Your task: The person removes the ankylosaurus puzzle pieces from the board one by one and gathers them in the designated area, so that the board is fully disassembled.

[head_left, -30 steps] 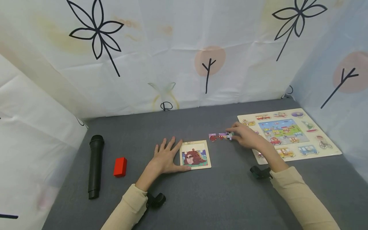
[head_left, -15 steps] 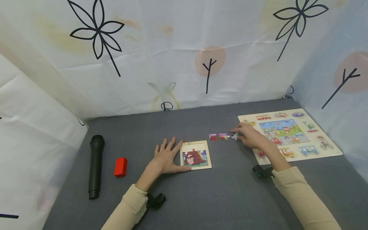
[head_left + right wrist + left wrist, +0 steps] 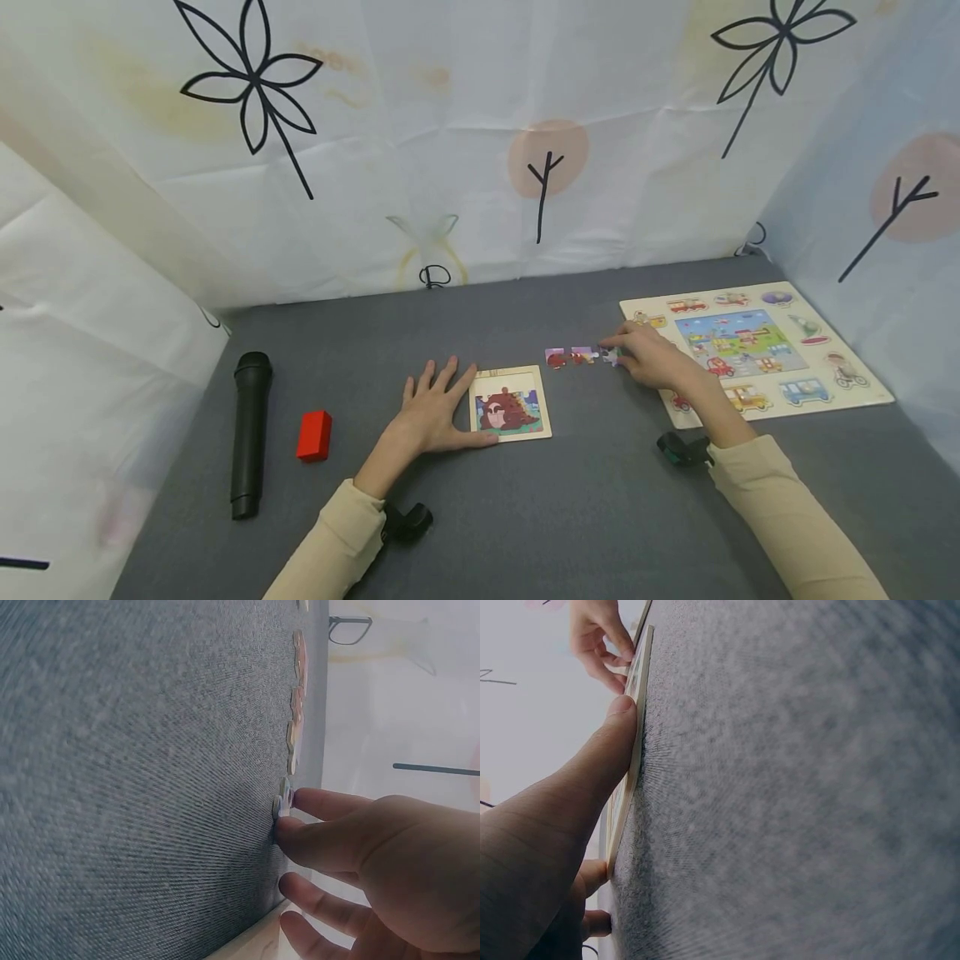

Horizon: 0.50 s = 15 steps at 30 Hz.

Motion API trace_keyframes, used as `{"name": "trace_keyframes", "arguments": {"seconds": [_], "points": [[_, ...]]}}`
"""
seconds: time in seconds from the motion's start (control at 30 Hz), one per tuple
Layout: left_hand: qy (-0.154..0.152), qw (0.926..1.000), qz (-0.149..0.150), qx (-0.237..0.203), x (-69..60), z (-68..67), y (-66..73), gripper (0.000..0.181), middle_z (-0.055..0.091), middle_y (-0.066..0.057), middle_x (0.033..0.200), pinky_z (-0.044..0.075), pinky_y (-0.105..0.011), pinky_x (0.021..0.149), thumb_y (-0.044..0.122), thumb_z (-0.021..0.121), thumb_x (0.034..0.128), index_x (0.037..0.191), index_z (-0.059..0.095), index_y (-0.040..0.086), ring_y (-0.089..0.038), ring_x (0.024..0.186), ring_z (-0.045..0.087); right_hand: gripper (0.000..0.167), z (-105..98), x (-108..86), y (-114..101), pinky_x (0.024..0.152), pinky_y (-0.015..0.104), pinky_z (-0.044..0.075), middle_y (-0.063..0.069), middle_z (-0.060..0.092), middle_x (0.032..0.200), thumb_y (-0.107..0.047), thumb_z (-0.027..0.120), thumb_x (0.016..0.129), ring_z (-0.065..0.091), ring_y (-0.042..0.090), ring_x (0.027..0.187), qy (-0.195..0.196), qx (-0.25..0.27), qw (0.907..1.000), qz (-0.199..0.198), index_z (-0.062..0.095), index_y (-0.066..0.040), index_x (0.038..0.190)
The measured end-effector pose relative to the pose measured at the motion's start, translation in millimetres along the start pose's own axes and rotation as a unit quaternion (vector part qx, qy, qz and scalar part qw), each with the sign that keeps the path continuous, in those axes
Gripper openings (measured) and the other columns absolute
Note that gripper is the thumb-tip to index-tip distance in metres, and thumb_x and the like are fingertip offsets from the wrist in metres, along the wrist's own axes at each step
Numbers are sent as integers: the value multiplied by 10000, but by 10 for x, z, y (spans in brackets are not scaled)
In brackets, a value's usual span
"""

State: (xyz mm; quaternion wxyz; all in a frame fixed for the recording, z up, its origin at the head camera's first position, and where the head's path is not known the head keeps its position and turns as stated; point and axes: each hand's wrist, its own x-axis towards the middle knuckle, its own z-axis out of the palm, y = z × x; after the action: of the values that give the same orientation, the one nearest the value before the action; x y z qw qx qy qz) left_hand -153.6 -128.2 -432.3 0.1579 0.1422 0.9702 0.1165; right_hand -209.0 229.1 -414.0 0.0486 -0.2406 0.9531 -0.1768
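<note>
A small square jigsaw puzzle in a pale wooden frame lies mid-table, its lower part filled with a brown-red spiky figure and its top bare. My left hand rests at its left side with fingers spread, thumb on the near edge and index finger at the far left corner. Beyond the frame's right corner, my right hand pinches a purple-and-white jigsaw piece at the table surface between thumb and index finger. Left of that lie a red-and-purple piece and another piece, flat on the cloth.
A large wooden vehicle puzzle board lies at the right, partly under my right forearm. To the left are a red block and a black microphone. White printed fabric walls border the grey table.
My right hand has shifted slightly right with the pinched piece, opening a gap from the neighbouring piece; it has barely moved in the last half second. My left hand stays put.
</note>
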Motion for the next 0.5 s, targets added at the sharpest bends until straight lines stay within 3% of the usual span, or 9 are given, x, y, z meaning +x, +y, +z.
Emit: {"name": "trace_keyframes", "arguments": {"seconds": [0.2, 0.5], "points": [[30, 10000, -9, 28, 5, 5, 3, 1121, 143, -100, 1737, 123, -705, 1241, 780, 697, 773, 1651, 209, 283, -450, 1598, 94, 383, -2, -3, 0, 840, 497, 495, 232, 638, 1153, 37, 613, 957, 608, 349, 1027, 7, 79, 10000, 10, 658, 6, 1336], [57, 10000, 32, 59, -4, 14, 2, 1129, 157, -109, 1733, 137, -712, 1233, 776, 704, 768, 1651, 212, 274, -464, 1591, 112, 398, 5, -14, -148, 966, 613, 495, 276, 638, 1211, -99, 702, 949, 614, 447, 1134, 496, 645, 9966, -106, 645, 52, 1313]]}}
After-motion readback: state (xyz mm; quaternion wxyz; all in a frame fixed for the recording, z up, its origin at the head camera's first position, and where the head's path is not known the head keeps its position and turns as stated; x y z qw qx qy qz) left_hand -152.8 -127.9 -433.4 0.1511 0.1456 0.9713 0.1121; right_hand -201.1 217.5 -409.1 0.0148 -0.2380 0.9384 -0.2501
